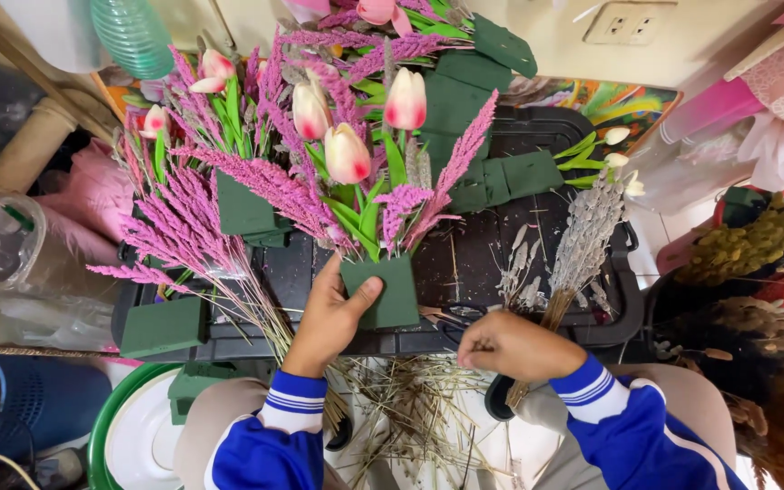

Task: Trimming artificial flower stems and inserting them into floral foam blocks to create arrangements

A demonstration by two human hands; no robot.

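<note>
Foam comes first to the eye: the left hand (333,318) grips a green foam block (383,292), thumb pressed on its front face, at the near edge of the black tray (610,313). Rising from the block, just beyond that hand, stand three pink-and-cream tulips (348,152) among several purple plume stems (276,184), so the arrangement looks well filled, though whether more goes in I cannot tell. The right hand (512,345) is curled closed beside it, near the dark scissors (454,318); I cannot tell what it pinches. Beyond the right hand lies one bundle of dried grey stalks (583,238). Left of the left hand sits a spare foam block (163,327), and more foam pieces lie farther back, perhaps five or six. Below both hands, trimmed stem cuttings (410,408) pile between the knees.
</note>
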